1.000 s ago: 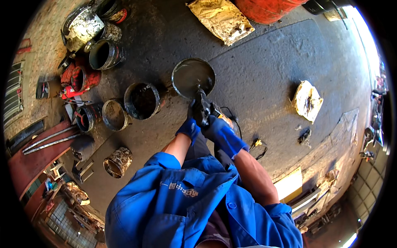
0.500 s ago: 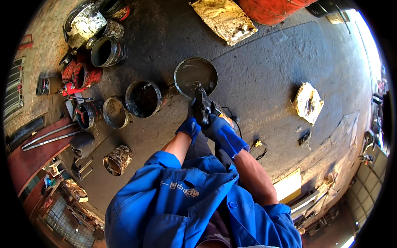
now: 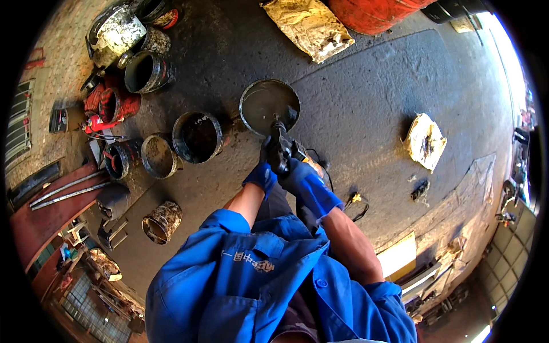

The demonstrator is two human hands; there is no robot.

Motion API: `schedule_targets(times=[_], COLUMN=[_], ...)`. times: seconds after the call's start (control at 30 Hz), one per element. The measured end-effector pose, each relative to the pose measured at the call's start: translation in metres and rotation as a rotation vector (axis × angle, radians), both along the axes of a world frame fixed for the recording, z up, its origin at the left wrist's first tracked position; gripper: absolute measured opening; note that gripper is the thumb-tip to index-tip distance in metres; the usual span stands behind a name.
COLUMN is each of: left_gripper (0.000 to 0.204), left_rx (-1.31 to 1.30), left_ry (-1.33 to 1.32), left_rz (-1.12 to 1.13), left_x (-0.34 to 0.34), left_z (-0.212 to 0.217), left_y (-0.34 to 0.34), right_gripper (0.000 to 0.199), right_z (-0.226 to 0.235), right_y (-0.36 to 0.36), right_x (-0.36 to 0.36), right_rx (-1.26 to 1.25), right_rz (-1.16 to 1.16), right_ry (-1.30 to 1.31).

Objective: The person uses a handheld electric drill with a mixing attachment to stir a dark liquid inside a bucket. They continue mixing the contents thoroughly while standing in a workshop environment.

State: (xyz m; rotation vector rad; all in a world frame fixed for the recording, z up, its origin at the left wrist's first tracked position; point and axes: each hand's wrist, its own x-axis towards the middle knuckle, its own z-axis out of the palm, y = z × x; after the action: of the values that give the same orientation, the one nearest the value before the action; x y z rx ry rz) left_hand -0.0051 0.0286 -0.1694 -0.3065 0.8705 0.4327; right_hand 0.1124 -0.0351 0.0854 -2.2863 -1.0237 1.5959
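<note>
Both my hands wear blue and black gloves and grip a black electric drill [image 3: 279,150] in front of my body. My left hand [image 3: 263,174] is closed on its left side, fingers partly hidden behind the tool. On the right and rear part, next to an orange section, my right hand [image 3: 299,178] is wrapped round it. The drill's shaft points down into a round bucket [image 3: 242,110] holding dark grey liquid [image 3: 262,102]. The shaft's lower end is hidden in the liquid. A dark cord [image 3: 330,178] trails on the floor to the right of the drill.
Left of the bucket stand a dark bucket [image 3: 219,130] and several others. Stained sacks lie at the far side [image 3: 309,28] and right [image 3: 426,143]. A red drum [image 3: 372,14] is at the far edge. A yellow plug [image 3: 357,198] lies near my right forearm.
The swirl pattern on the liquid's surface differs, and the drill's shaft has shifted slightly. My hands keep their grip in nearly the same place.
</note>
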Motion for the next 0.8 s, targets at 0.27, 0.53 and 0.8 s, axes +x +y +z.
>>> schedule_targets(times=[0.27,0.53,0.8], left_gripper=[0.031,0.035,0.037], left_rx=[0.047,0.188,0.123], left_ry=[-0.851,-0.556,-0.452], left_rz=[0.188,0.066,0.178], left_x=[-0.014,-0.021,-0.032], left_z=[-0.018,-0.001,-0.028], left_y=[-0.007,0.010,0.012], right_gripper=[0.026,0.024,0.025], right_z=[0.029,0.007,0.005], right_y=[0.012,0.005,0.023], right_x=[0.005,-0.005,-0.011], right_rx=[0.139,0.126,0.085], right_rz=[0.028,0.057,0.113], right_ry=[0.000,-0.028,0.008])
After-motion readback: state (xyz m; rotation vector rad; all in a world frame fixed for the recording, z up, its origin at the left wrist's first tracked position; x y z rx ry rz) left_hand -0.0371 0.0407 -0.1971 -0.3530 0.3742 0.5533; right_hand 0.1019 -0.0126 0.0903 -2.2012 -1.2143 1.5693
